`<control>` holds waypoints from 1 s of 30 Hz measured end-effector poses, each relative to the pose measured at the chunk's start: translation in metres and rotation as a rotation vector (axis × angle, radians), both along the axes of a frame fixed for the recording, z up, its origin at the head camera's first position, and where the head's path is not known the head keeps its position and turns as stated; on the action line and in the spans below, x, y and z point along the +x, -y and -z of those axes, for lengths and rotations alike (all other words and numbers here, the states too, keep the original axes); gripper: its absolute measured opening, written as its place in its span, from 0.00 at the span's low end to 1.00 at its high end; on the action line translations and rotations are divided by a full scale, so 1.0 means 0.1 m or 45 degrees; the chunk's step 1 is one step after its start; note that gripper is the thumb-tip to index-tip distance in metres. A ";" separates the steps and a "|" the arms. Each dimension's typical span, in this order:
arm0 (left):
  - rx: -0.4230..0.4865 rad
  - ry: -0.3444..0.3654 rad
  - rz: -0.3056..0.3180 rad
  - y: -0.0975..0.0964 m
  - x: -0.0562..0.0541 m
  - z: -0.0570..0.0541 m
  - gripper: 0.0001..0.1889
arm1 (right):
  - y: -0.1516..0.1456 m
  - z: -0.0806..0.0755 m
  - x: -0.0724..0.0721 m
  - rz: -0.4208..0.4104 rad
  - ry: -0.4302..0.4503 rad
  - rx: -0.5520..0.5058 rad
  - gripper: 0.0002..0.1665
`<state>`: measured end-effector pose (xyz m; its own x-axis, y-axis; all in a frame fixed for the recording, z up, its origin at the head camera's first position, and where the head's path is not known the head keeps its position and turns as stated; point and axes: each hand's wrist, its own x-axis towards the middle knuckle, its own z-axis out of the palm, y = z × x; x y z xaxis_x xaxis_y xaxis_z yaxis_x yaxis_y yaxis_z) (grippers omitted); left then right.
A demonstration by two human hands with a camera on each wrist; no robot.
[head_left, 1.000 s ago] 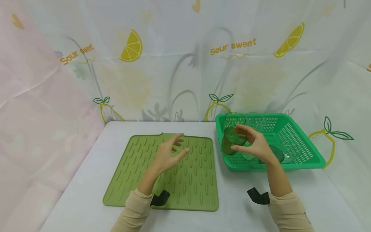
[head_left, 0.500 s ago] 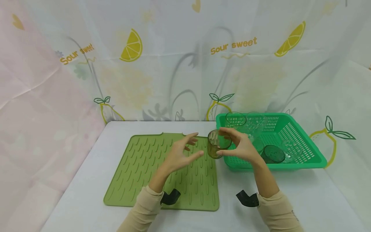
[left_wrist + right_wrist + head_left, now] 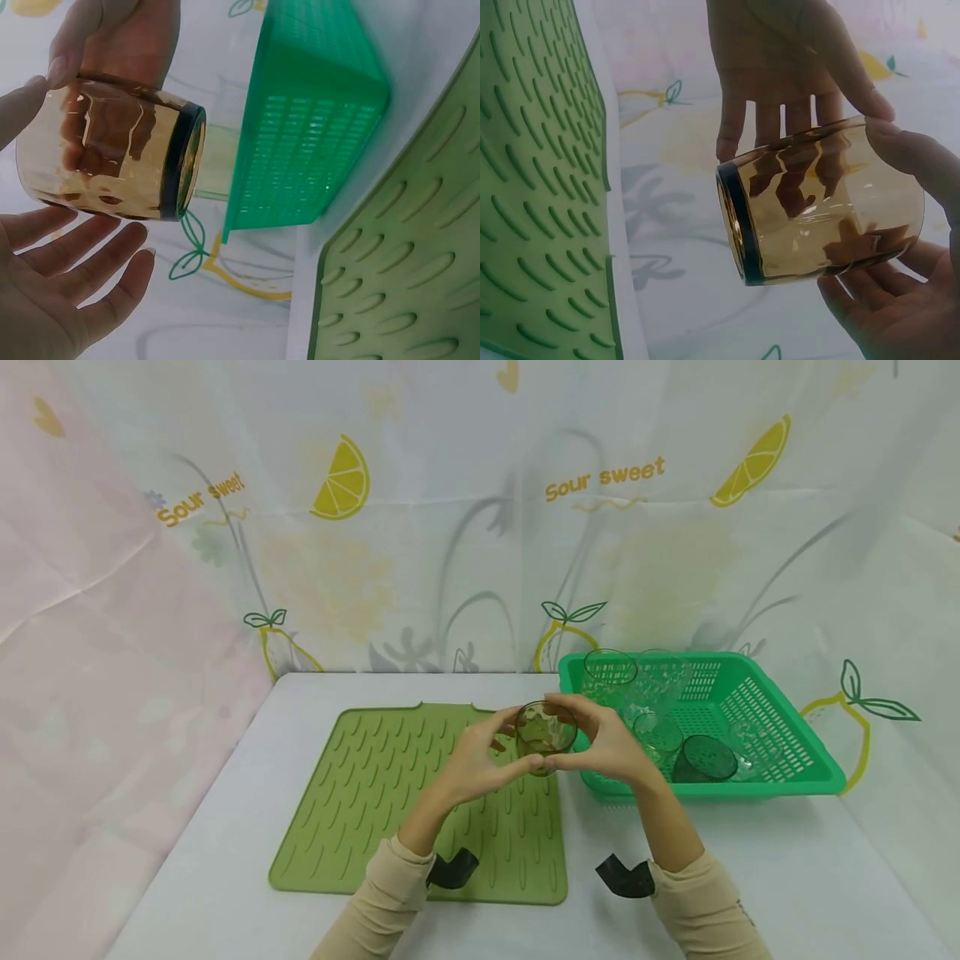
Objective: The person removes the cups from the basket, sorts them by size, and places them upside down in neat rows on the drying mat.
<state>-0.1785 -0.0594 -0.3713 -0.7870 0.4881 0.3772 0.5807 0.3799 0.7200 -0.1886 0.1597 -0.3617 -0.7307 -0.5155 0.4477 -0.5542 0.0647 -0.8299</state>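
An amber drinking glass with a dark, thick base is held in the air above the right part of the green ridged mat. My right hand grips it from the right, thumb on the near side and fingers behind. From the left, my left hand encloses the other side, its thumb meeting the right thumb near the rim. In the left wrist view the amber glass lies sideways between the left fingers and the right hand. The right wrist view shows the amber glass between both hands.
A green plastic basket stands right of the mat. Inside are several glasses, among them a dark glass and a tall clear glass. A printed curtain hangs behind the white table.
My right hand has carried the amber glass leftward out of the basket to above the mat's right edge. My left hand has moved right and now meets the glass.
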 end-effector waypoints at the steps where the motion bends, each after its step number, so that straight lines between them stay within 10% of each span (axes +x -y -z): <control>1: 0.003 0.007 0.001 0.00 0.00 0.00 0.35 | 0.01 -0.01 0.01 -0.005 0.014 -0.003 0.42; 30: 0.195 0.157 0.088 0.06 -0.06 0.04 0.38 | 0.17 0.06 0.13 0.037 0.072 0.002 0.44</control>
